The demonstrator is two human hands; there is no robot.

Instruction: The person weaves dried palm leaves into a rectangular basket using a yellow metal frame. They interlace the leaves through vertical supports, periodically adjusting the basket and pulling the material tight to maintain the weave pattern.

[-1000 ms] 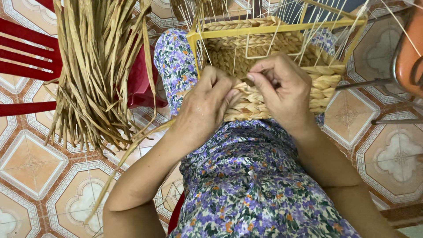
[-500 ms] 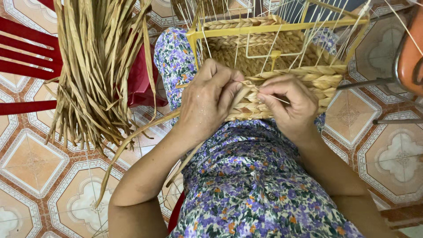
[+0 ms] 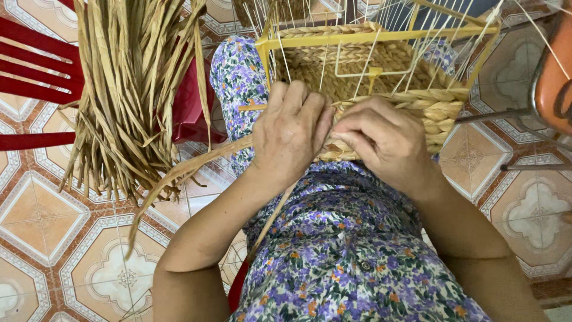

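Observation:
A half-woven straw basket [image 3: 411,104] sits on my lap, built around a yellow wire frame [image 3: 369,37] with thin upright ribs. My left hand [image 3: 292,134] presses on the near wall of the basket and grips a long flat straw strand [image 3: 185,173] that trails down to the left. My right hand [image 3: 381,140] is closed beside it, pinching the same strand against the woven rows. Both hands touch each other at the basket's near edge. My lap is covered by a purple floral dress [image 3: 345,250].
A thick bundle of dried straw strands [image 3: 128,83] hangs over a red plastic chair [image 3: 36,59] on my left. An orange seat with a metal frame [image 3: 551,77] stands at the right edge. Patterned floor tiles [image 3: 53,220] lie below.
My two hands have come closer together at the basket's near wall. The right hand has dropped lower and closed on the strand, and the loose strand now trails out to the left.

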